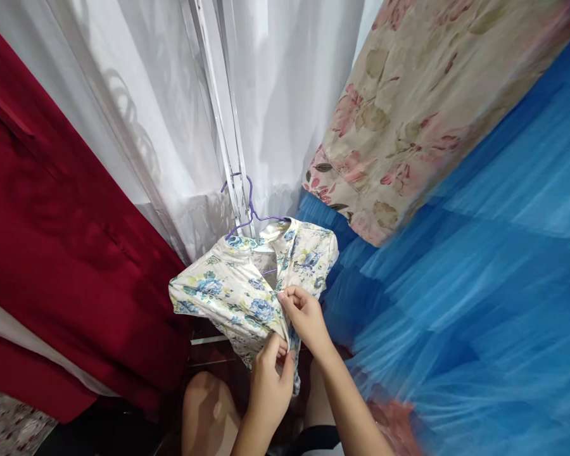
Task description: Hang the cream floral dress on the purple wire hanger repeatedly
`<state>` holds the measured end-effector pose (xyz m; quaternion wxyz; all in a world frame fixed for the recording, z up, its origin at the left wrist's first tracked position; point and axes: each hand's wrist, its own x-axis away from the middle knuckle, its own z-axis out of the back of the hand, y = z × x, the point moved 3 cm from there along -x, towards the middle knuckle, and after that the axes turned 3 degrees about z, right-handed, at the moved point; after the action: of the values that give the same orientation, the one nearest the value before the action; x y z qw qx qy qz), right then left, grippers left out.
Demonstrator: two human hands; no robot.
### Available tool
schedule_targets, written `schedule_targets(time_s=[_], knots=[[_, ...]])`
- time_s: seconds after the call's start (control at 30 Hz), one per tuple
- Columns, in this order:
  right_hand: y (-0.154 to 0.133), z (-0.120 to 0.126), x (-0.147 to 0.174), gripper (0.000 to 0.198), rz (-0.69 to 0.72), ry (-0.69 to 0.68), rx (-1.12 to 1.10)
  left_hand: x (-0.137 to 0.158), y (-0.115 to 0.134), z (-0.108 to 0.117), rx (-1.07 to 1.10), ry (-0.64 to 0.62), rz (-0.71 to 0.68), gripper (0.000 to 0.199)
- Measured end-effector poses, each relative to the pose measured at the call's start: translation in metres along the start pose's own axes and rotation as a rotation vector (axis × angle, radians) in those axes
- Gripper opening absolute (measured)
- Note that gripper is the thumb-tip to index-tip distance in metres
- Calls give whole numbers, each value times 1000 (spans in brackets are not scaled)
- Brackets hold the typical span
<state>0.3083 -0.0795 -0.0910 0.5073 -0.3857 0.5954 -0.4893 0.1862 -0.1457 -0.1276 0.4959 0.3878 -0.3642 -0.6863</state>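
Observation:
A cream floral shirt (261, 308) with blue roses hangs on a purple hanger (252, 209), its collar and upper front parted. My left hand (272, 373) pinches the shirt's front edge low down, thumb and fingers closed on the cloth. Higher up, my right hand (304, 315) grips the other side of the front opening between thumb and fingertips. Whether a button lies in either pinch is hidden by the fingers. Below my hands the shirt's lower part hangs down, partly covered by them.
The hanger hooks onto a white metal stand (228, 120) before white curtains (285, 82). Deep red cloth (76, 221) hangs at left. To the right are a beige floral garment (399, 126) and layered blue tulle (479, 285). My knee (209, 405) shows below.

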Motion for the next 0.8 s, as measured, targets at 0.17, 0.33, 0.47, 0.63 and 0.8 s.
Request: schedule_targets(time_s=[0.17, 0.33, 0.47, 0.63, 0.8], knots=[[-8, 4, 7, 30, -29, -69, -53, 9, 4, -4, 18, 2, 5, 8], [-15, 0, 7, 34, -47, -79, -24, 11, 8, -5, 11, -25, 15, 7], [-20, -1, 8, 36, -60, -130, -32, 11, 3, -1, -3, -25, 9, 8], [-15, -4, 11, 33, -22, -46, 165, 14, 1, -1, -22, -1, 31, 8], [-15, -1, 10, 34, -49, -90, 135, 15, 2, -1, -15, -27, 29, 8]])
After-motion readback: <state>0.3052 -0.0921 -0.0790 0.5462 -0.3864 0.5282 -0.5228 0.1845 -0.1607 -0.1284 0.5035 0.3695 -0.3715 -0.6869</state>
